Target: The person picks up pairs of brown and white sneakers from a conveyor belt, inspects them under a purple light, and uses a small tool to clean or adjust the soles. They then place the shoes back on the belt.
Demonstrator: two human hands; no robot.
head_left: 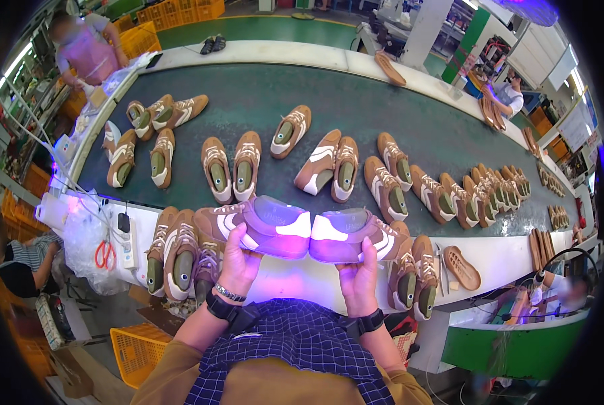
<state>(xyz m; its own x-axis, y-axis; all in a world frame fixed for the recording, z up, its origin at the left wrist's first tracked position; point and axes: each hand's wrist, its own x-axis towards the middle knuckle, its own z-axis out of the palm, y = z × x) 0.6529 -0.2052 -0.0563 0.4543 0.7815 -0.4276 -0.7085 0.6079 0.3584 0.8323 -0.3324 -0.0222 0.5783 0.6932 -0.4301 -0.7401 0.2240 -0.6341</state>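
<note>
My left hand (238,264) is closed on a brown sneaker (238,223) with white stripes and a white heel patch, its toe pointing left. In my right hand (360,277) is a matching sneaker (366,226), toe to the right. Both shoes are raised above the white table edge (285,278), their heels facing each other and close together, with violet light on them. My thumbs lie on the near sides; most other fingers are hidden underneath. Several like sneakers (180,256) stand beside my left hand, and a pair (423,277) stands to the right of my right hand.
Many brown sneakers (248,162) stand on the dark green conveyor belt (248,88). Red scissors (104,254) and a plastic bag (86,233) lie at left. A tan sole (462,268) lies at right. An orange crate (140,351) sits below left. Other people (89,50) work around the line.
</note>
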